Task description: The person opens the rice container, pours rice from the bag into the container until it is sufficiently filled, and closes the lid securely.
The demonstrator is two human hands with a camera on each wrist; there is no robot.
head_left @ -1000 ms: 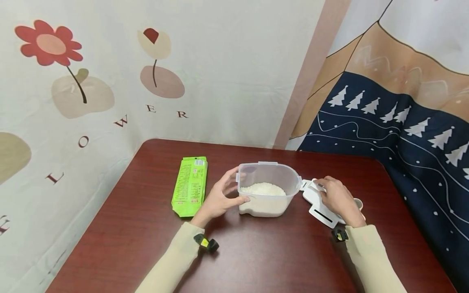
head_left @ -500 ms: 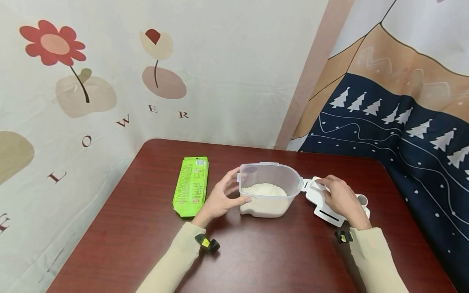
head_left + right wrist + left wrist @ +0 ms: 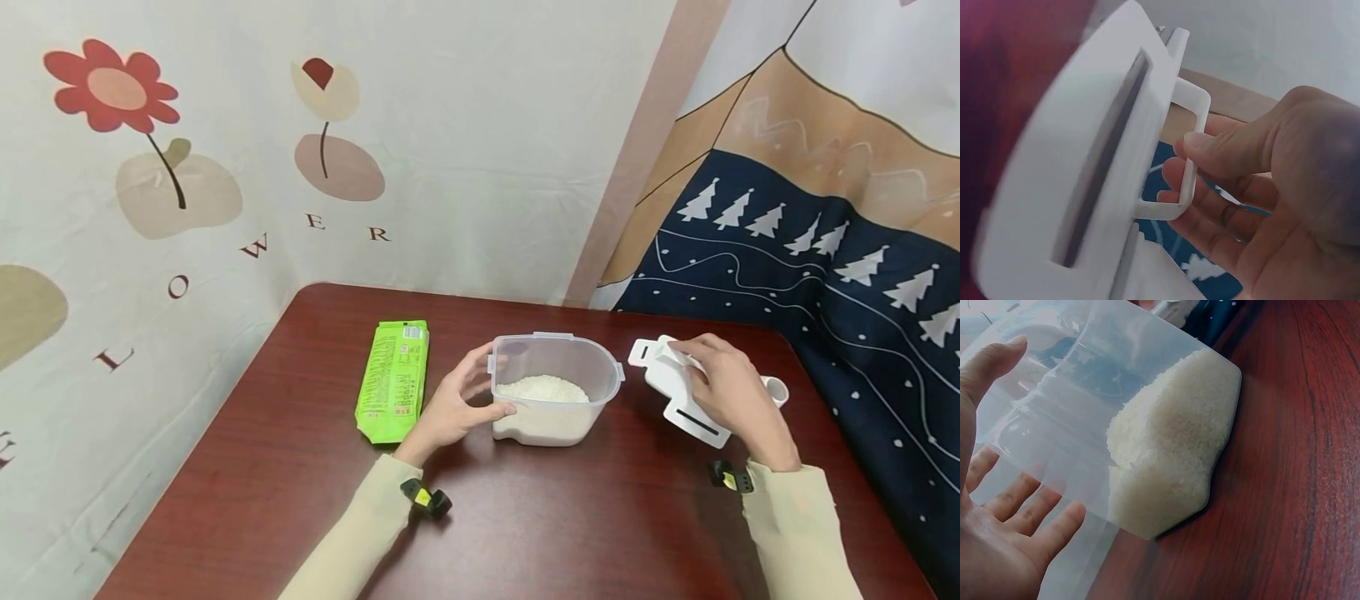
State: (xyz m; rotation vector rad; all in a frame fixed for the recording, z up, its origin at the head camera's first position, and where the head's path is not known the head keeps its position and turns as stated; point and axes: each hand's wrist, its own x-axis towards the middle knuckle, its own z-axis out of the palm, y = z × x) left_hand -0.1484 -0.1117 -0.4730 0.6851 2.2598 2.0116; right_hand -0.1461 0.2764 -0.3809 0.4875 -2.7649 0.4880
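Observation:
A clear plastic container [image 3: 551,357] stands upright on the table, partly filled with white rice [image 3: 543,388]. My left hand [image 3: 456,404] steadies it at its left end, thumb on the near side and fingers spread behind the corner. To the right, my right hand [image 3: 738,396] holds a white lid [image 3: 670,375] tilted beside the container. The right wrist view shows thumb and fingers around the lid's loop handle [image 3: 1190,184]. Slotted latch flaps stick out from the lid. A short white round tube [image 3: 777,389] shows past the right hand, which hides part of it.
A bright green printed packet [image 3: 393,379] lies flat left of the container, near the left forearm. All stand on a dark red wooden table [image 3: 570,517]. Printed cloth [image 3: 480,167] hangs right behind the table and along its right side.
My right hand has lifted the lid and drawn it to the right, opening a gap from the container's rim. The left hand and container have stayed in place.

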